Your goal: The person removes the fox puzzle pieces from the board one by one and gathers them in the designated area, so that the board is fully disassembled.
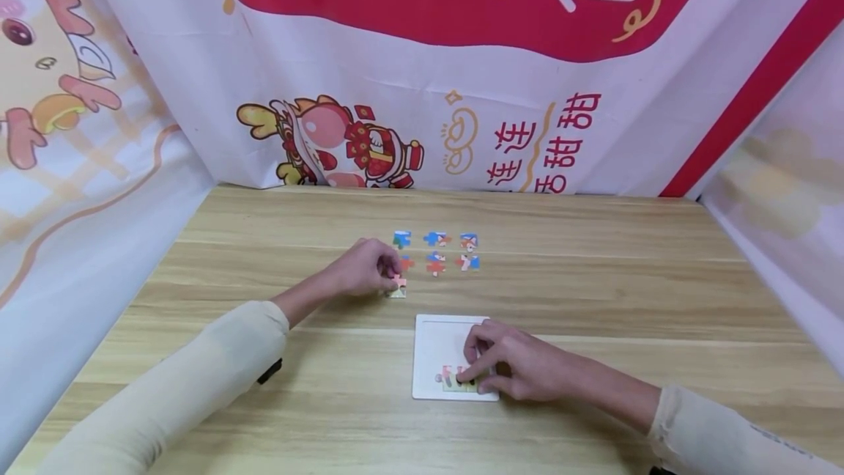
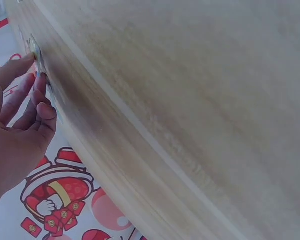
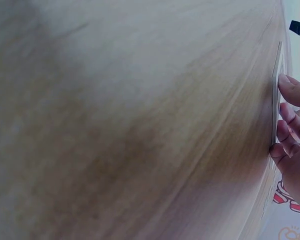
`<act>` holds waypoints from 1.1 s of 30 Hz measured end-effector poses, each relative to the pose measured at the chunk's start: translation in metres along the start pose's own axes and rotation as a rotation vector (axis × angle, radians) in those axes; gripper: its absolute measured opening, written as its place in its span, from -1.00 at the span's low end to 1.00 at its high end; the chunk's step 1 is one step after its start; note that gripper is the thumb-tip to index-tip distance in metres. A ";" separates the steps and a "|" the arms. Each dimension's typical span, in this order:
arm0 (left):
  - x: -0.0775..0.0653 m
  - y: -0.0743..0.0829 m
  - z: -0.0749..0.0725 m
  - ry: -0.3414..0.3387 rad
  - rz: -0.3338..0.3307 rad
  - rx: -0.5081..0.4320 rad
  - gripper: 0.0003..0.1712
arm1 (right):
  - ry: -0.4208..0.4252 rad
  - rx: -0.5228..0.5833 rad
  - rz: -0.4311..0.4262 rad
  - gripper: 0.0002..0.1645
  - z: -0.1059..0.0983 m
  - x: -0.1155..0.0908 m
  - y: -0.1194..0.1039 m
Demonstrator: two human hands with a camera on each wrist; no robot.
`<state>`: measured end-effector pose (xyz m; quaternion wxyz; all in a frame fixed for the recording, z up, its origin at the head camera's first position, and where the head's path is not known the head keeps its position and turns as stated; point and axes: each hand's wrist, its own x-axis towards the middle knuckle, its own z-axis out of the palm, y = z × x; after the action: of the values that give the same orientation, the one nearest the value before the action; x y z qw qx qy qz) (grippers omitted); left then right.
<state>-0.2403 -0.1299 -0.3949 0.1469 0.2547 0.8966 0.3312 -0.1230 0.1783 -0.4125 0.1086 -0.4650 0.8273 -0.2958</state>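
Observation:
My left hand (image 1: 369,267) pinches a puzzle piece (image 1: 398,288), pink above and pale below, just over the table. In the left wrist view that piece (image 2: 36,52) shows edge-on between thumb and fingertips. Low in a white puzzle tray (image 1: 435,343), joined pieces (image 1: 450,380) in pink and yellow-green lie side by side. My right hand (image 1: 524,365) reaches over the tray's right side, index fingertip and thumb touching down on these pieces and partly hiding them. The right wrist view has the tray (image 3: 276,100) edge-on, with the hand's spread fingers resting along it.
Beyond the tray, loose blue, white and red puzzle pieces lie in two rows, among them a fox-like one (image 1: 469,242) and a red one (image 1: 436,264). A printed cloth (image 1: 409,72) hangs along the wooden table's (image 1: 316,387) back edge and sides.

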 end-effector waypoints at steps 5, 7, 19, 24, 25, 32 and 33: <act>-0.001 0.001 0.000 -0.002 0.008 0.035 -0.97 | 0.001 0.000 -0.005 -0.66 0.000 0.000 0.000; -0.001 0.001 0.000 0.000 0.016 0.048 -0.97 | 0.006 -0.005 -0.012 -0.67 0.000 -0.001 0.000; -0.003 0.001 0.000 0.001 0.040 0.147 -0.95 | 0.011 -0.009 -0.014 -0.68 0.001 -0.001 0.001; -0.006 0.000 0.001 0.004 0.110 0.053 -0.95 | 0.013 -0.021 -0.014 -0.68 0.002 -0.001 0.001; -0.007 0.000 0.001 0.001 0.121 0.025 -0.96 | 0.013 -0.021 -0.012 -0.68 0.002 -0.001 0.001; -0.017 0.009 0.005 -0.021 0.165 -0.063 -0.92 | 0.010 -0.018 -0.016 -0.69 0.002 -0.001 0.002; -0.019 0.011 0.006 -0.028 0.173 -0.061 -0.91 | 0.013 -0.022 -0.020 -0.69 0.002 -0.001 0.002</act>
<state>-0.2181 -0.1298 -0.3903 0.1378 0.3311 0.8585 0.3665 -0.1228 0.1787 -0.4151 0.0955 -0.4724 0.8265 -0.2908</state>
